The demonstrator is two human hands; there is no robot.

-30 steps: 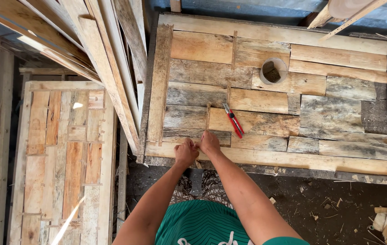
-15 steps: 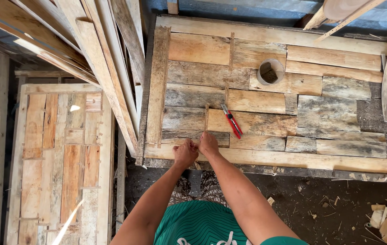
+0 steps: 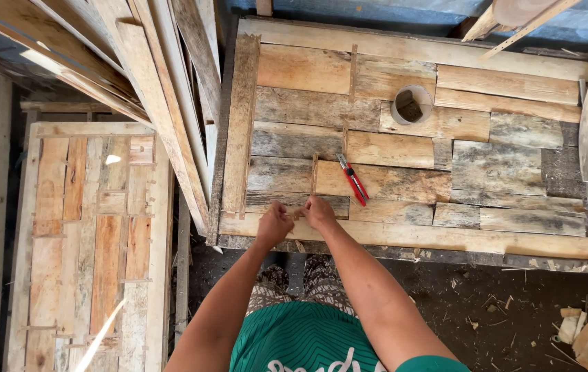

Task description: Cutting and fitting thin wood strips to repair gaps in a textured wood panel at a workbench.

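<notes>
Both hands have barely shifted, left hand (image 3: 273,224) and right hand (image 3: 319,211) pinched together on a small wood sliver (grip closed) near red-handled pliers (image 3: 353,179) on the plank worktop (image 3: 411,238).

I am seeing my left hand (image 3: 273,224) and right hand (image 3: 319,211) closing together over something at the panel's (image 3: 404,148) near edge, and it is too small to tell. My fingertips are curling out of sight. The panel's right end is running off the frame. The leaning planks (image 3: 163,89) are getting cut off at the top. The round hole (image 3: 411,105) is hiding its contents in shadow.
</notes>
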